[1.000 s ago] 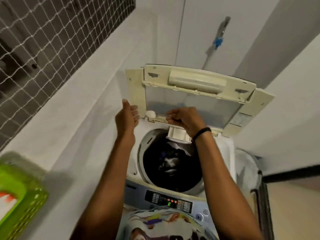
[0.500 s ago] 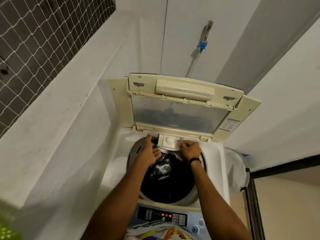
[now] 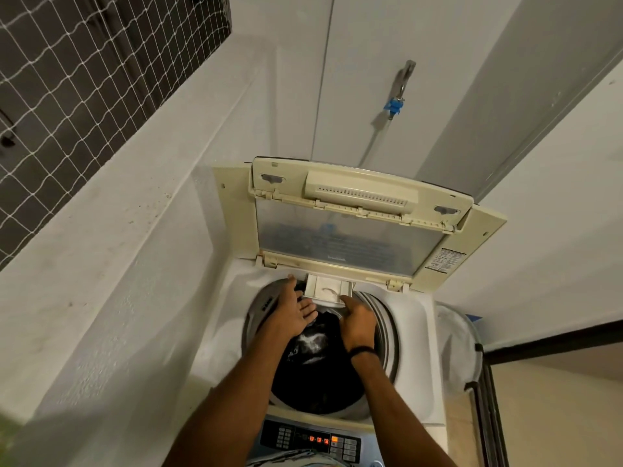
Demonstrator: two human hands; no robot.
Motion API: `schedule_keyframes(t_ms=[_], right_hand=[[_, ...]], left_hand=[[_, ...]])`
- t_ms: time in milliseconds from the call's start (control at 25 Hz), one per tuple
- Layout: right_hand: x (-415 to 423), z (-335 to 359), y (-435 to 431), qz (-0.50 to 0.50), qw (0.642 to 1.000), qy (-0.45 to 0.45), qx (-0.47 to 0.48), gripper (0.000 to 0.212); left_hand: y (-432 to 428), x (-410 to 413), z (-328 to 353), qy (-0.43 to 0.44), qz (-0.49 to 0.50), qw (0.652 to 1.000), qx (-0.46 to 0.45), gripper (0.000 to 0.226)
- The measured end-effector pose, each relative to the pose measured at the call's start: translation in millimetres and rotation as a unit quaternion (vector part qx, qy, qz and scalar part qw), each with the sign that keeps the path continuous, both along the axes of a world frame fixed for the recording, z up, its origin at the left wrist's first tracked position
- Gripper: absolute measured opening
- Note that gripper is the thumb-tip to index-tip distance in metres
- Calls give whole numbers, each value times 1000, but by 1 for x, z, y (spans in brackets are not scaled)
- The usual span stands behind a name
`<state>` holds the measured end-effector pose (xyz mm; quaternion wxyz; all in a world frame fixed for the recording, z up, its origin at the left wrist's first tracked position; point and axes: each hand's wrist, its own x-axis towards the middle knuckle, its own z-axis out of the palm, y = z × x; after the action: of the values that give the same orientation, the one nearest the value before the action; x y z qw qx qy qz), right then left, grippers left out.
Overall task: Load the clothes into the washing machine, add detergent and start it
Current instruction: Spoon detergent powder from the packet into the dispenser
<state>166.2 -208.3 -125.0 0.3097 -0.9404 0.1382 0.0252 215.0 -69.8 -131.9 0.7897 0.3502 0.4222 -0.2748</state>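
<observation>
A top-loading washing machine (image 3: 416, 335) stands below me with its cream lid (image 3: 340, 224) folded up against the wall. Dark clothes (image 3: 313, 365) fill the drum. At the drum's far rim a white detergent drawer (image 3: 328, 293) sticks out. My left hand (image 3: 291, 313) lies with straight fingers against the drawer's left front corner. My right hand (image 3: 357, 323) holds the drawer's right front corner, fingers curled under it. The control panel (image 3: 312, 441) near me shows lit orange digits.
A white wall ledge (image 3: 111, 237) runs along the left, with a netted window (image 3: 67, 79) above it. A tap with a blue fitting (image 3: 394, 106) hangs on the back wall. A white laundry bag (image 3: 455, 345) sits right of the machine.
Both hands came down from the raised lid to the detergent drawer at the drum's rim. The panel digits changed, and the view tilted so the green basket left the frame.
</observation>
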Motion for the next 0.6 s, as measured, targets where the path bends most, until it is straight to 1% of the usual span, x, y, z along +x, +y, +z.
schedule_keyframes(t_ms=[120, 200, 280, 400, 520, 600], right_hand=[[3, -1, -1, -7, 1000, -21, -5, 50], [5, 2, -2, -48, 998, -42, 11, 43], [8, 9, -3, -117, 990, -50, 65, 32], [13, 22, -9, -208, 959, -14, 191, 22], [14, 31, -11, -239, 928, -3, 286, 13], [12, 34, -8, -245, 914, 1, 323, 18]], left_hand=[[0, 0, 0, -2, -1, 1000, -3, 86], [0, 0, 2, -6, -1, 1000, -4, 85], [2, -1, 5, -11, 1, 1000, -2, 83], [8, -1, 15, -29, 14, 999, 6, 82], [15, 3, 35, -75, 25, 997, 25, 79], [20, 5, 55, -109, 34, 993, 42, 73]])
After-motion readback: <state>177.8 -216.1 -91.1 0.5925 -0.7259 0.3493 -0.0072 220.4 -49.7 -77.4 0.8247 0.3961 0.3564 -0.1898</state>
